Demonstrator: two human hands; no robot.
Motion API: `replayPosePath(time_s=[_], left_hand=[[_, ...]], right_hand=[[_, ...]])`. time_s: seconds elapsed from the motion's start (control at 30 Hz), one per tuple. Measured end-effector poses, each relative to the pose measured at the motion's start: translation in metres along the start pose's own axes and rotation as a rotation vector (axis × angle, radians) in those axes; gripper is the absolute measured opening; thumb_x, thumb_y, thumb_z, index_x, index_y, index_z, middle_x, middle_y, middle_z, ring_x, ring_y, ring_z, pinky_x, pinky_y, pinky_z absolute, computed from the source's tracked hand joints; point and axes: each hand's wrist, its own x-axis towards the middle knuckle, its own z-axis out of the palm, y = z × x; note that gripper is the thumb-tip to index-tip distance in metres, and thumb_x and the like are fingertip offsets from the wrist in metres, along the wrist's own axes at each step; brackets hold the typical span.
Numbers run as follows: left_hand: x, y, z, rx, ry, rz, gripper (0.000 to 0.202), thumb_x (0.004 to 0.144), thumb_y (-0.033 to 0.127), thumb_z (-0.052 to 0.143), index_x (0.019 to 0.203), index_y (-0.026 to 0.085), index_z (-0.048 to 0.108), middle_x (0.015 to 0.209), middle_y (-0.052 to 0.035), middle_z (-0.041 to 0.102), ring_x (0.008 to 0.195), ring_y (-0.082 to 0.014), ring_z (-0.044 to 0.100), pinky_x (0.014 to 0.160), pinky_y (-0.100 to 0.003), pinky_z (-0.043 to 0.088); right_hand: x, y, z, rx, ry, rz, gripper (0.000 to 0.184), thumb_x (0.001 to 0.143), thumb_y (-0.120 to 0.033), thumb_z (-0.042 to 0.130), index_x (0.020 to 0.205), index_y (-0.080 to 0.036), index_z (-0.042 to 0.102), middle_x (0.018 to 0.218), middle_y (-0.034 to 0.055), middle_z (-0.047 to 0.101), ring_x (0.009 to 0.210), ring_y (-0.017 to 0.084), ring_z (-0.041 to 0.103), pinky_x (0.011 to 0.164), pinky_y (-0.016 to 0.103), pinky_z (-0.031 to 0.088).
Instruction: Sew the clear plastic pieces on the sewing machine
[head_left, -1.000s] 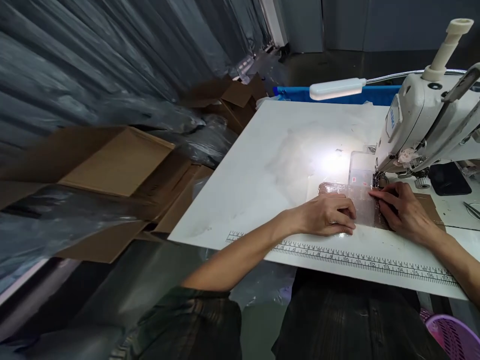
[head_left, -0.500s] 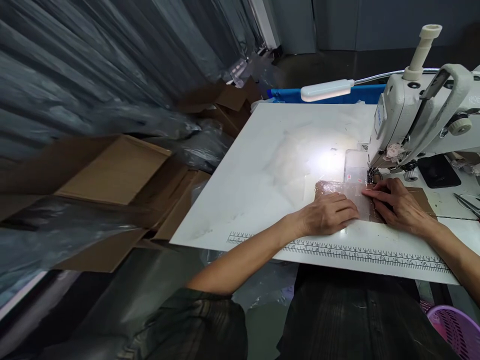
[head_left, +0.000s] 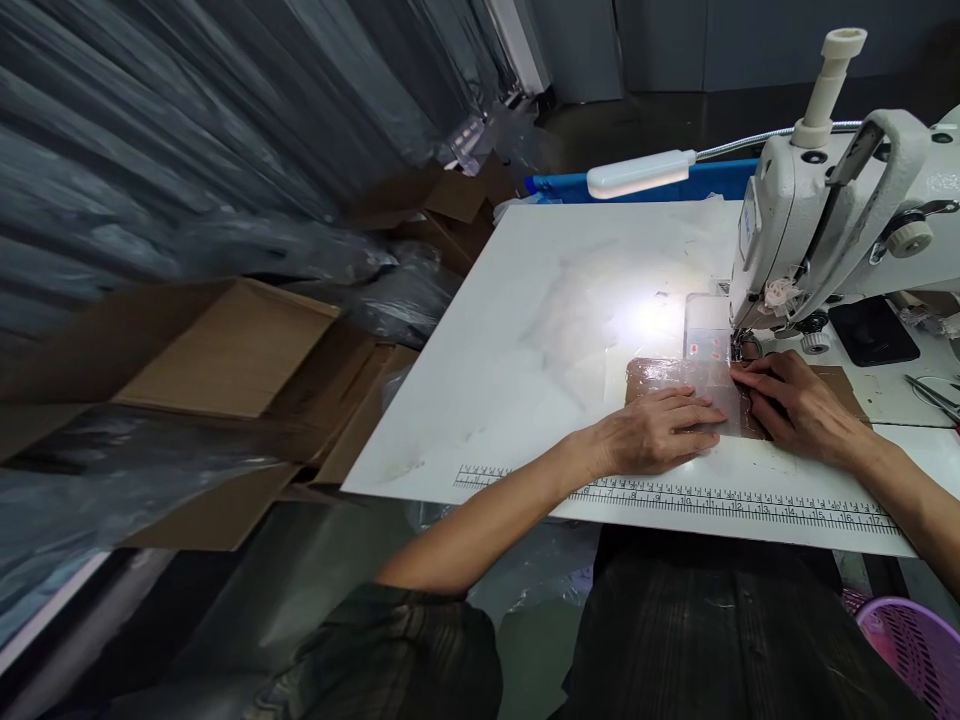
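A white sewing machine stands at the right of the table, its presser foot close to my fingers. Under the foot's left side lies a clear plastic strip with small red marks, on top of a brown sheet that looks glossy on the left. My left hand rests flat on the strip and sheet, fingers stretched out. Beside the foot, my right hand presses the strip's right edge and the brown sheet with its fingertips. Whether the right fingers pinch the edge is partly hidden.
A printed ruler runs along the front of the white table. A lamp lights the tabletop. At right lie a black pad and scissors. Open cardboard boxes stand left; a purple basket sits below right.
The view has shifted slightly. The plastic strip has moved a little farther back beside the foot, showing more red marks. My left hand's fingers are spread more; the right hand stays near the foot.
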Motion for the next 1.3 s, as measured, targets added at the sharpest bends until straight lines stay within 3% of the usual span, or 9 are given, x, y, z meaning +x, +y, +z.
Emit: replayPosePath(time_s=[0.13, 0.3, 0.37, 0.47, 0.57, 0.77, 1.03, 1.3], left_hand=[[0.0005, -0.0015, -0.0004, -0.028, 0.056, -0.023, 0.015, 0.099, 0.021, 0.056, 0.102, 0.019, 0.070, 0.119, -0.0091, 0.074, 0.109, -0.0176, 0.070, 0.101, -0.042, 0.058], [0.0036, -0.0027, -0.0013, -0.049, 0.144, -0.061, 0.016, 0.099, 0.021, 0.054, 0.103, 0.019, 0.069, 0.100, -0.0068, 0.075, 0.084, -0.0145, 0.069, 0.072, -0.032, 0.060], [0.0044, -0.0028, 0.0001, -0.050, 0.194, -0.051, 0.016, 0.100, 0.020, 0.054, 0.107, 0.018, 0.068, 0.099, -0.0069, 0.076, 0.082, -0.0137, 0.068, 0.069, -0.030, 0.059], [0.0057, -0.0025, 0.0015, -0.045, 0.169, -0.037, 0.017, 0.101, 0.017, 0.052, 0.109, 0.017, 0.067, 0.104, -0.0074, 0.076, 0.087, -0.0137, 0.070, 0.073, -0.030, 0.060], [0.0073, -0.0008, -0.0008, -0.033, 0.118, -0.008, 0.019, 0.102, 0.016, 0.051, 0.110, 0.016, 0.067, 0.109, -0.0089, 0.076, 0.096, -0.0150, 0.071, 0.078, -0.030, 0.060], [0.0071, 0.0032, -0.0070, -0.043, 0.029, -0.008, 0.015, 0.097, 0.020, 0.058, 0.108, 0.019, 0.067, 0.110, -0.0075, 0.076, 0.090, -0.0170, 0.067, 0.076, -0.034, 0.055], [0.0037, -0.0016, -0.0051, -0.060, 0.118, -0.023, 0.017, 0.099, 0.022, 0.052, 0.102, 0.018, 0.068, 0.108, -0.0076, 0.076, 0.086, -0.0156, 0.066, 0.077, -0.034, 0.052], [0.0039, 0.0007, -0.0036, -0.032, -0.002, -0.021, 0.019, 0.098, 0.019, 0.051, 0.100, 0.019, 0.070, 0.104, -0.0070, 0.076, 0.089, -0.0159, 0.068, 0.077, -0.034, 0.053]], right_hand=[[-0.0002, -0.0003, -0.0041, 0.019, 0.008, -0.040, 0.037, 0.099, -0.022, 0.045, 0.126, -0.021, 0.070, 0.111, 0.0146, 0.067, 0.106, 0.028, 0.061, 0.090, 0.049, 0.058], [0.0018, -0.0006, -0.0073, 0.020, -0.021, -0.050, 0.037, 0.097, -0.020, 0.045, 0.124, -0.020, 0.071, 0.113, 0.0147, 0.068, 0.106, 0.029, 0.061, 0.091, 0.049, 0.058], [0.0025, -0.0009, -0.0072, 0.023, -0.046, -0.030, 0.039, 0.097, -0.020, 0.044, 0.126, -0.023, 0.070, 0.114, 0.0143, 0.067, 0.106, 0.029, 0.061, 0.091, 0.050, 0.058], [0.0025, -0.0012, -0.0058, 0.012, -0.076, -0.006, 0.039, 0.097, -0.022, 0.044, 0.124, -0.028, 0.071, 0.115, 0.0132, 0.067, 0.104, 0.030, 0.061, 0.091, 0.052, 0.057], [0.0012, -0.0003, -0.0041, 0.007, -0.054, -0.008, 0.039, 0.097, -0.023, 0.043, 0.122, -0.024, 0.072, 0.115, 0.0137, 0.067, 0.106, 0.030, 0.060, 0.094, 0.053, 0.056], [-0.0002, 0.0009, -0.0025, 0.013, -0.074, 0.013, 0.040, 0.096, -0.021, 0.044, 0.125, -0.026, 0.070, 0.116, 0.0125, 0.066, 0.107, 0.029, 0.060, 0.094, 0.053, 0.056], [0.0011, -0.0048, -0.0053, -0.008, -0.061, -0.034, 0.041, 0.097, -0.021, 0.044, 0.129, -0.025, 0.068, 0.111, 0.0123, 0.066, 0.105, 0.028, 0.059, 0.094, 0.050, 0.054], [0.0020, -0.0068, -0.0029, -0.038, -0.068, -0.021, 0.039, 0.095, -0.021, 0.045, 0.124, -0.027, 0.071, 0.112, 0.0122, 0.065, 0.105, 0.030, 0.057, 0.093, 0.053, 0.053]])
